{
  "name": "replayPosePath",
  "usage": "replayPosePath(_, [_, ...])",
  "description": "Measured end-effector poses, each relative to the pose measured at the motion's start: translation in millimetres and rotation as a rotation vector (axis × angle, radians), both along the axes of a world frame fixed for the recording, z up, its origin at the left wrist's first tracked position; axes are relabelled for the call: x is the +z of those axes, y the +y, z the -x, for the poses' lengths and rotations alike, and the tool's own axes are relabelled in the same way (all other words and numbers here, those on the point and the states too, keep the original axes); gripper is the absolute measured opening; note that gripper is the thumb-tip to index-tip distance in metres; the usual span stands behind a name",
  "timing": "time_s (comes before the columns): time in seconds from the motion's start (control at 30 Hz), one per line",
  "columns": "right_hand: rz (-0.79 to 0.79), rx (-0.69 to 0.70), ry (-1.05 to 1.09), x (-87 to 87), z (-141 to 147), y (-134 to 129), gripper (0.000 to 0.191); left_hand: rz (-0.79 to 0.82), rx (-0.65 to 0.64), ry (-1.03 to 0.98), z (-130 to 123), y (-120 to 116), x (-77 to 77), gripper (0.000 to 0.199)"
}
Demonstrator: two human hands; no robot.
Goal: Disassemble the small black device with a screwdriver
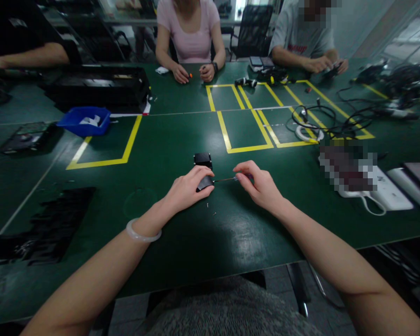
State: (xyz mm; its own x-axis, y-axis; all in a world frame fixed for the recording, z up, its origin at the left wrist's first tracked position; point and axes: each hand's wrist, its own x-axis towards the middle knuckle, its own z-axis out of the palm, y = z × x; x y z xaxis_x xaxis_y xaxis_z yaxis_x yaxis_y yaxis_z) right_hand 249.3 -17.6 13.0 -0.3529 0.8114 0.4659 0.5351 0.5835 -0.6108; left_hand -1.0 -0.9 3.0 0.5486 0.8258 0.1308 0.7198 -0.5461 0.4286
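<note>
My left hand (pixel 191 186), closed, grips a small black plastic part (pixel 205 183) on the green table. My right hand (pixel 257 181) is closed around the handle of a screwdriver (pixel 226 179). Its thin shaft lies nearly level, and the tip points left at the right side of the black part. Just beyond my left fingers sits a black block-shaped piece (pixel 202 159); whether it joins the held part is hidden. Two tiny screw-like bits (pixel 207 205) lie on the table nearer to me.
A blue tray (pixel 68 122) and a long black case (pixel 98 88) stand left. Black flat parts (pixel 61 219) lie front left. Cables (pixel 322 116) and a white power strip (pixel 388 189) occupy the right. Across the table, co-workers' hands (pixel 192 73) handle small items.
</note>
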Motion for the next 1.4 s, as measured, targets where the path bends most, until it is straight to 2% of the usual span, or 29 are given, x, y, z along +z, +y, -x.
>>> replayPosePath(0.5, [-0.014,-0.012,0.004,0.0,0.2,-0.4,0.018,0.000,0.000,0.006,0.2,-0.1,-1.4,0.032])
replayPosePath(0.7, [0.030,0.000,-0.040,0.0,-1.2,-0.3,0.015,0.002,-0.002,0.008,-0.8,-0.8,1.1,0.032])
replayPosePath(0.83, [-0.006,0.014,-0.010,0.8,-0.4,-1.4,0.017,0.006,0.003,0.011,-0.4,-1.1,1.2,0.032])
replayPosePath(1.03, [0.035,0.015,-0.038,1.3,-0.9,-0.3,0.015,-0.009,-0.004,-0.004,0.2,-0.5,-0.1,0.032])
replayPosePath(1.23, [-0.028,0.020,-0.010,0.3,-0.1,-1.0,0.017,0.004,0.004,-0.001,-0.5,-1.0,1.0,0.032])
replayPosePath(1.4, [0.010,0.008,-0.034,-0.2,-0.3,-1.0,0.015,-0.002,0.004,0.007,-0.7,-0.8,0.9,0.031])
